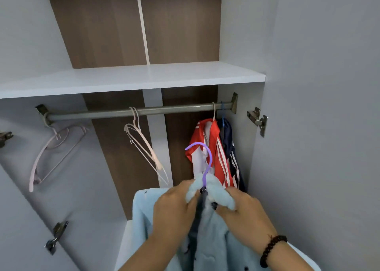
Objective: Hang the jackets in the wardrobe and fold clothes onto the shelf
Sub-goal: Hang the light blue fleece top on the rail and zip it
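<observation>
A light blue fleece jacket (144, 215) hangs on a purple hanger (206, 159) whose hook sticks up below the metal rail (115, 113). My left hand (174, 207) grips the jacket's left collar edge. My right hand (244, 211) grips the right collar edge; a dark bead bracelet sits on that wrist. Both hands hold the front together just under the hook. On the rail's right end hang a red and white striped jacket (213, 147) and a navy jacket (228, 139).
Pale pink empty hangers hang at the rail's left end (51, 151) and middle (144, 145). A white shelf (131, 79) runs above the rail. Grey wardrobe doors stand open on both sides, with metal hinges (258, 119).
</observation>
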The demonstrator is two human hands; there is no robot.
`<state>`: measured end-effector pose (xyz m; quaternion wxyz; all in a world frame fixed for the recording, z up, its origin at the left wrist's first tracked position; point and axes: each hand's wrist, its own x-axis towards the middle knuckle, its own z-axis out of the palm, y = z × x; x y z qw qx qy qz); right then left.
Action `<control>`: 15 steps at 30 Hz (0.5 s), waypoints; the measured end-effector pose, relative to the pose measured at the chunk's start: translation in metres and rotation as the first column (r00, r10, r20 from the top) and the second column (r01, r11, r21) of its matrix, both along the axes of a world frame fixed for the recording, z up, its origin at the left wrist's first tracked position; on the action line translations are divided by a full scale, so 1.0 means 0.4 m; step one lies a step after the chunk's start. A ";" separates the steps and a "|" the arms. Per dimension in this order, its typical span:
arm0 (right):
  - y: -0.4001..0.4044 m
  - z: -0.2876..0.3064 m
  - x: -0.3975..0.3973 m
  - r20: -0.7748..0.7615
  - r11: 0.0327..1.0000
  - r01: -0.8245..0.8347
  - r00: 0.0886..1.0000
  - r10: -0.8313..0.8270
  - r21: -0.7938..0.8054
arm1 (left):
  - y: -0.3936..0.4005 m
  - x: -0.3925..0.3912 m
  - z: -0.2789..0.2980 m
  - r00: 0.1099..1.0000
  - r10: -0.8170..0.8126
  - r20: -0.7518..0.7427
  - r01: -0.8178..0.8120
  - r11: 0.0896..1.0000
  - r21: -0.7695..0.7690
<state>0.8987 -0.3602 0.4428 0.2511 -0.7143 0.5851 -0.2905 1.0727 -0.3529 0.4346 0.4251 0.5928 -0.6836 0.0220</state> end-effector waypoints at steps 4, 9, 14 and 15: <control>0.000 -0.034 -0.066 0.054 0.994 0.071 0.996 -0.076 0.086 | -0.047 -0.045 -0.038 0.982 -0.158 -0.106 0.175 0.969 0.173; -0.030 -0.045 -0.073 0.148 0.977 0.160 0.973 -0.180 0.140 | -0.140 -0.045 -0.053 0.863 -0.388 -0.325 0.483 0.823 0.299; -0.094 -0.047 -0.037 0.252 0.963 0.224 0.933 -0.257 0.152 | -0.243 -0.009 -0.067 0.892 -0.361 -0.272 0.446 0.799 0.403; -0.111 -0.047 -0.028 0.272 0.960 0.235 0.924 -0.270 0.155 | -0.262 -0.003 -0.068 0.886 -0.369 -0.280 0.456 0.800 0.390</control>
